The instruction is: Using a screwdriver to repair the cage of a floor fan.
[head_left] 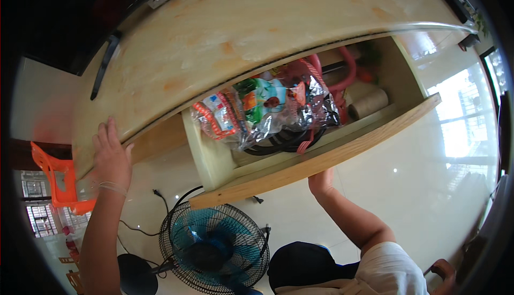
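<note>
A wooden drawer (321, 161) is pulled out from under a glossy, cream marbled cabinet top (214, 48). My left hand (113, 158) lies on the front edge of that top near its left end, fingers stretched out, holding nothing. Below the drawer's front board is my right hand (321, 181); the board hides its fingers. Inside the drawer are a crumpled, colourful plastic packet (267, 102), a coil of black cable (289, 141), pink looped items (347, 73) and a tan cylindrical roll (368, 105) at the right.
A standing fan (214, 247) with blue blades is on the pale tiled floor (369, 188) below the drawer, with cords and plugs around it. An orange plastic chair (61, 188) stands at the left. A large black screen (59, 16) rises at the back left.
</note>
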`<action>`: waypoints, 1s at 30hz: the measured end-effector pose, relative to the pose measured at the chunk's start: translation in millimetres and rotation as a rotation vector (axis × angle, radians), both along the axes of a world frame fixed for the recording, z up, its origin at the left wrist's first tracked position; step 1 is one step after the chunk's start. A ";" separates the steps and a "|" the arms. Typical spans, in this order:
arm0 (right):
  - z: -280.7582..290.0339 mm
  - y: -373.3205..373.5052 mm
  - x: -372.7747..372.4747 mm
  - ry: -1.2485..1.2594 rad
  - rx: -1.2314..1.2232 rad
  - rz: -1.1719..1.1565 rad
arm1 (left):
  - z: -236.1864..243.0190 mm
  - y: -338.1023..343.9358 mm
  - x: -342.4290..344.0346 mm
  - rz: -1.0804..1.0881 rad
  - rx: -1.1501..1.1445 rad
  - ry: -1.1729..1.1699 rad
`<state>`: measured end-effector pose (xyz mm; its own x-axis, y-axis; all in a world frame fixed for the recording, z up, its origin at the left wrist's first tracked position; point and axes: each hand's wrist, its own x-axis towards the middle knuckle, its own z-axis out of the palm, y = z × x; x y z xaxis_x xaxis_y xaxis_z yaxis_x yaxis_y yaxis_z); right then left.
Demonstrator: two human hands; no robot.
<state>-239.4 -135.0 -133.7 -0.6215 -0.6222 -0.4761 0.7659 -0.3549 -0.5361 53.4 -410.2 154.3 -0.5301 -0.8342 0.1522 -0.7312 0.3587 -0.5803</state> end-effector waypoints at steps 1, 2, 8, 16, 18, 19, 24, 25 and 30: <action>-28.4 13.2 -7.0 0.225 0.182 0.123 | -1.5 0.1 -1.8 0.019 0.019 -0.007; -51.3 27.1 -17.1 0.445 0.367 0.253 | -5.5 0.4 -3.0 0.014 0.034 0.008; -141.0 74.9 -95.1 1.210 0.894 0.410 | 0.8 4.5 -1.9 -0.027 0.061 0.131; -156.7 104.8 -102.4 1.588 1.258 0.543 | 9.6 9.1 3.4 0.020 0.105 0.038; -150.0 105.0 -103.1 1.557 1.268 0.557 | 27.7 22.4 -9.5 0.022 0.120 -0.019; -147.5 103.4 -102.9 1.543 1.269 0.567 | 38.0 30.5 -20.8 0.033 0.132 -0.070; -134.4 97.7 -94.1 1.484 1.258 0.643 | 64.7 65.1 -98.3 -0.583 0.517 0.115; -132.7 98.0 -95.7 1.478 1.266 0.657 | 53.0 73.2 -121.1 -0.673 0.653 0.224; -119.4 79.0 -82.6 1.431 1.212 0.724 | 9.2 76.3 -190.3 -1.100 0.765 0.030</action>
<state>-322.0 -55.9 -253.1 -0.6893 -0.6820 -0.2445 -0.5418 0.7093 -0.4510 -136.9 -333.9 163.5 -0.9808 0.1410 -0.1350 0.1367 0.9898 0.0405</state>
